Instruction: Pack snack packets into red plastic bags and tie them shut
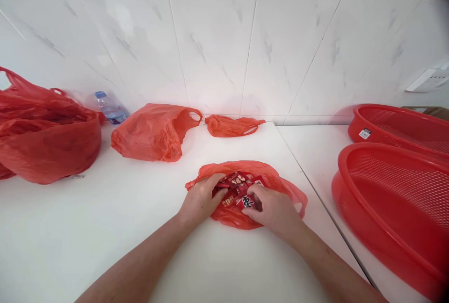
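An opened red plastic bag lies on the white table in front of me, with several small red wrapped packets inside it. Printed characters show on their wrappers; their contents cannot be seen. My left hand reaches into the bag from the left, thumb and fingers curled around packets at that side. From the right, my right hand has its thumb and fingers closed about a red packet with dark and white lettering. The fingertips of both hands are partly hidden among the packets.
Two red perforated baskets stand at the right, past a seam in the table. Along the tiled wall are a filled red bag, a flattened red bag and a plastic bottle. A large bag-covered bundle sits far left.
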`<state>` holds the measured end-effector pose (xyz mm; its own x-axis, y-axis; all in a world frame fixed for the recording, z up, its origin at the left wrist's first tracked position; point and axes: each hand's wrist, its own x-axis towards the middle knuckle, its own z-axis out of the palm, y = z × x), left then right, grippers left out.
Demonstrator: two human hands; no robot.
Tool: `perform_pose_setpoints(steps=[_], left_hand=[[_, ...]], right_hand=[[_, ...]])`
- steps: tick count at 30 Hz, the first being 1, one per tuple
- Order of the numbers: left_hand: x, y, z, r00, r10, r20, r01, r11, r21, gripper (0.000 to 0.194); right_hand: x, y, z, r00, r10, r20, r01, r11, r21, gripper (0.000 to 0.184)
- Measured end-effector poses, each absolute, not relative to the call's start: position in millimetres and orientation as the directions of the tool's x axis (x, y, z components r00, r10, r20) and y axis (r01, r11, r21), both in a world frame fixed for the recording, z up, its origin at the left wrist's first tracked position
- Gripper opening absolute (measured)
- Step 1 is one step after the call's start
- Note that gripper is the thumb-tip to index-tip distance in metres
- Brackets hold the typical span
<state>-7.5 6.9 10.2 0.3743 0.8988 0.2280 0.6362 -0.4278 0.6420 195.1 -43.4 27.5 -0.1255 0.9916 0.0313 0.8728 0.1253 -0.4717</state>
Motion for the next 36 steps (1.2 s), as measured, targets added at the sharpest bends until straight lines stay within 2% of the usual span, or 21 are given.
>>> perform_pose_setpoints(steps=[7,11,16,21,26,31,36], left_hand=[[-9,10,8,0.328,0.900,0.286,0.621,-0.434,0.653,0.027],[-9,11,7,0.329,0.887,0.324,0.606,-0.461,0.648,0.023],[-9,11,8,0.369,0.876,0.311,0.595,-0.479,0.645,0.017],[-9,11,10,0.381,0.878,0.289,0.623,-0.475,0.622,0.014],[-9,11,10,0.394,0.880,0.264,0.641,-0.469,0.608,0.014],[-8,11,12,0.387,0.893,0.231,0.655,-0.442,0.613,0.014],[-9,10,15,0.390,0.901,0.191,0.673,-0.420,0.609,0.014]], right_hand=[[197,-46,24,-0.143,0.990,-0.018,0.735,0.094,-0.672,0.021],[199,-47,23,-0.140,0.990,0.001,0.686,0.098,-0.721,0.023],[199,-46,21,-0.201,0.976,0.083,0.711,0.204,-0.673,0.030],[201,-47,22,-0.243,0.965,0.097,0.729,0.248,-0.638,0.034],[200,-46,21,-0.253,0.950,0.185,0.699,0.312,-0.643,0.028],[199,-41,16,-0.227,0.917,0.328,0.728,0.384,-0.568,0.022],[200,-41,16,-0.216,0.943,0.252,0.718,0.328,-0.614,0.016]])
